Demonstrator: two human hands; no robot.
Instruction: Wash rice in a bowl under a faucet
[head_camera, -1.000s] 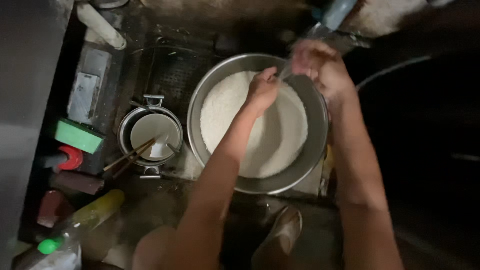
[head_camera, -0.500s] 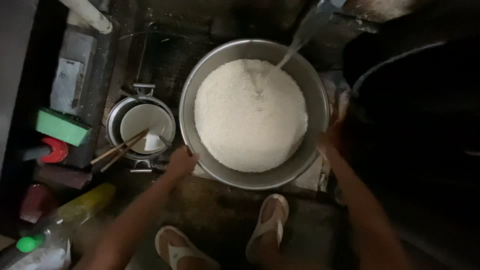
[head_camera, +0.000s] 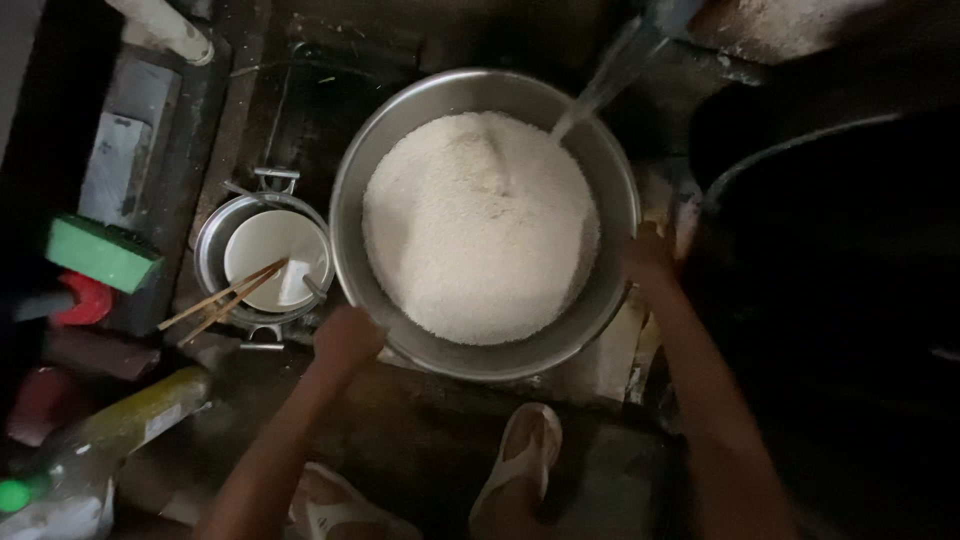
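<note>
A large round metal basin (head_camera: 372, 150) full of white rice (head_camera: 478, 225) sits on the dark wet floor. A stream of water (head_camera: 603, 88) pours from a tap at the top right onto the rice. My left hand (head_camera: 346, 337) grips the basin's rim at the lower left. My right hand (head_camera: 650, 255) holds the rim on the right side. My feet in pale sandals (head_camera: 522, 450) stand just below the basin.
Left of the basin stands a small metal pot (head_camera: 262, 262) with a white bowl and wooden chopsticks (head_camera: 222, 298) in it. Further left lie a green sponge (head_camera: 102, 253), a red item, and a yellowish bottle (head_camera: 125, 425). A big dark container (head_camera: 830, 230) fills the right side.
My hands left the rice and the tap at the top and came down to grip the basin's rim on both sides. Water keeps running onto the rice.
</note>
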